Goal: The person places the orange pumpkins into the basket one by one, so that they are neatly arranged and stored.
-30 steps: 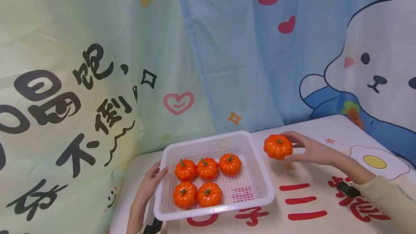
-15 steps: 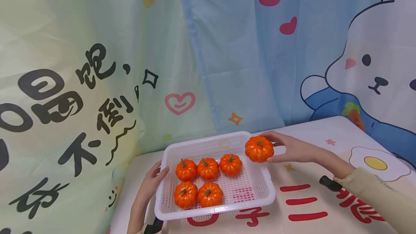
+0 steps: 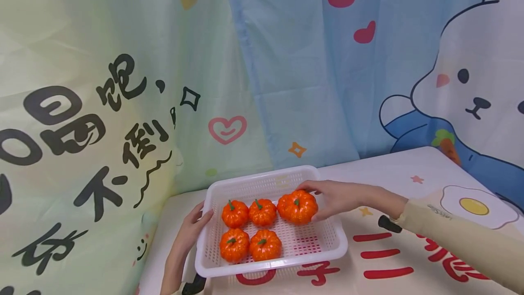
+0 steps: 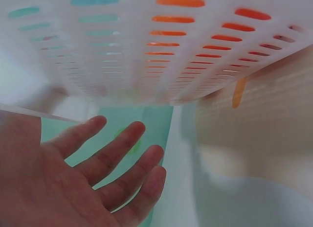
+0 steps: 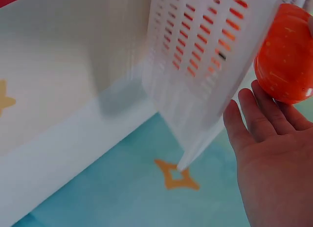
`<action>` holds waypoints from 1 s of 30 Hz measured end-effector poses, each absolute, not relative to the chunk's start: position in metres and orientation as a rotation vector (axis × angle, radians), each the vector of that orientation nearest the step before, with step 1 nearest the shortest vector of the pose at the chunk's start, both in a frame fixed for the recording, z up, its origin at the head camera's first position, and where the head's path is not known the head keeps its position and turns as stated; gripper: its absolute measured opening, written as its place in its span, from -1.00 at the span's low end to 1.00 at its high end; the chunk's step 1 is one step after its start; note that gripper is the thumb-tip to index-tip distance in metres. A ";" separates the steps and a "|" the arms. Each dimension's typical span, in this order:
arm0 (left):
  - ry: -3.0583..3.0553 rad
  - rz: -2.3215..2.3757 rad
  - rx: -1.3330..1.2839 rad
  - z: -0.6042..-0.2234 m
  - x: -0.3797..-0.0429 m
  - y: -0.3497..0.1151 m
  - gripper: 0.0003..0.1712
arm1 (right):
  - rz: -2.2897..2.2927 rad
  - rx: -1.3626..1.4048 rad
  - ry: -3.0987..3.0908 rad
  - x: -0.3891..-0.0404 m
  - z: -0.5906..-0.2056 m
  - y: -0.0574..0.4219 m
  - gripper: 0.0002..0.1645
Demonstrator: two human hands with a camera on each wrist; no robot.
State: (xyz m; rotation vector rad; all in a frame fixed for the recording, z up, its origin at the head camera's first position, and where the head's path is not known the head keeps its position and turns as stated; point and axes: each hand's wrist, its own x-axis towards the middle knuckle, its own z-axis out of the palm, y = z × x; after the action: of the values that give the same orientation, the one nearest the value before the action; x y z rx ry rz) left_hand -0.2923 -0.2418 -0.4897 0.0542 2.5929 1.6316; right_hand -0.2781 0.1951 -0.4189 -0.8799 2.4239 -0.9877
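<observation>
My right hand (image 3: 337,195) reaches over the basket's right rim and grips an orange mini pumpkin (image 3: 297,207) with a green stem. In the head view this pumpkin overlaps the back row's rightmost pumpkin and hides most of it. Fingers (image 5: 261,109) reach under the pumpkin (image 5: 286,56) in the right wrist view; the thumb is mostly out of frame. My left hand (image 3: 189,229) is at the left rim of the white plastic basket (image 3: 270,270), thumb laid over it. Below the rim, its other fingers (image 4: 122,146) are spread and relaxed beside the slotted wall (image 4: 127,80).
Inside the basket sit more pumpkins, two at the back left (image 3: 235,214) and two in front (image 3: 265,245). The printed tablecloth (image 3: 380,258) extends to the right. A patterned curtain (image 3: 294,81) hangs right behind the table.
My right hand has carried its pumpkin leftward from beside the basket, over the right rim and down into the basket area. The left hand and basket have stayed put.
</observation>
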 end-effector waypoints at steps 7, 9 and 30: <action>2.589 1.632 0.052 -0.488 -0.291 -0.242 -0.34 | -0.835 -0.889 2.379 -0.278 -0.416 0.171 -0.13; 2.590 1.638 0.054 -0.487 -0.291 -0.243 -0.35 | -0.773 -0.914 2.380 -0.281 -0.417 0.165 -0.11; 2.585 1.653 0.078 -0.490 -0.294 -0.242 -0.36 | -0.377 -0.851 2.406 -0.272 -0.427 0.138 -0.13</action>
State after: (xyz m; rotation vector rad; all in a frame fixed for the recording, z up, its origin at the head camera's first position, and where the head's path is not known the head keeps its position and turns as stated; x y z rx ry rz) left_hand -0.2941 -0.2423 -0.4900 0.0777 2.5845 1.6525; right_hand -0.2720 0.1384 -0.4269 -0.8510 2.4064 -0.3772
